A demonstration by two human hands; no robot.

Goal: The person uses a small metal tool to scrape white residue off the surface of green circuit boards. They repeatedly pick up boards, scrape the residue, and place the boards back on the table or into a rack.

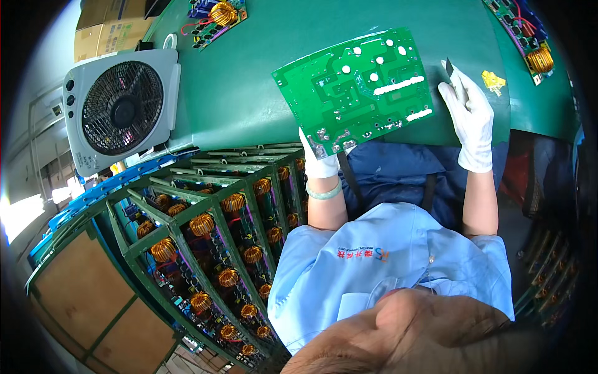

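Observation:
A green circuit board [324, 93] is held up at a tilt above the table, solder side showing. White blobs and two white strips lie on it, with silvery solder patches along its near edge. My gloved left hand [321, 166] grips the near left corner from beneath; most of its fingers are hidden behind the board. Just right of the board, my gloved right hand [471, 113] is closed with its fingers pinched. Between its fingertips sticks up a small dark pointed blade-like piece [450, 68]; its exact kind cannot be made out. It stands apart from the board.
A green mat [243, 87] covers the table. Boards with copper coils lie at the far left [215, 19] and far right [526, 40]. Yellow pieces [493, 81] sit right of my right hand. A grey fan [124, 109] and a green rack [215, 206] of boards stand left.

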